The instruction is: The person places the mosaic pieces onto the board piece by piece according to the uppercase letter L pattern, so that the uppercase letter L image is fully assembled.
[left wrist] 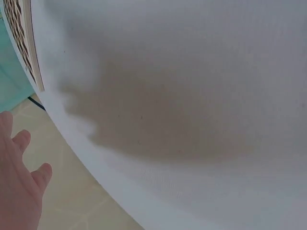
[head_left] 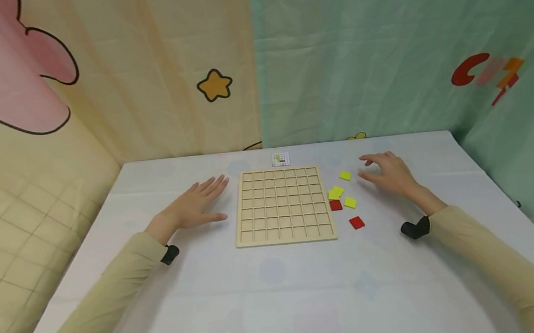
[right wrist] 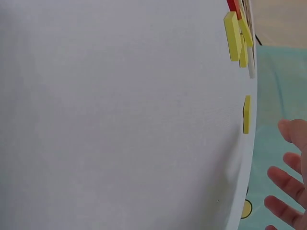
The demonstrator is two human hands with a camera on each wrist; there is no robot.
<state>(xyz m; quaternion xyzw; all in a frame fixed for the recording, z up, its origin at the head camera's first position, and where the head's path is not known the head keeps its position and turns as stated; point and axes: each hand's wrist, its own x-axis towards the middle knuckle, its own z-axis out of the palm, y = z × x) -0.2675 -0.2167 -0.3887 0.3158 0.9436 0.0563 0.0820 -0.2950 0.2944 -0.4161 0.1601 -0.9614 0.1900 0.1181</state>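
A pale wooden grid board (head_left: 283,206) lies flat in the middle of the table. Just left of it is my left hand (head_left: 193,204), fingers spread and holding nothing; the left wrist view catches part of that hand (left wrist: 19,177) at its edge. My right hand (head_left: 390,173) hovers right of the board with loosely bent, parted fingers and nothing in them. Between board and right hand lie several yellow square tiles (head_left: 350,202) and two red square tiles (head_left: 357,222). One yellow tile (head_left: 345,176) sits nearest the right fingers. In the right wrist view the yellow tiles (right wrist: 232,37) appear edge-on.
A small printed card (head_left: 280,159) with a grid pattern lies behind the board. The table (head_left: 283,298) has a white cloth. Printed curtains (head_left: 381,41) hang along the back and sides. Each wrist wears a black strap (head_left: 416,228).
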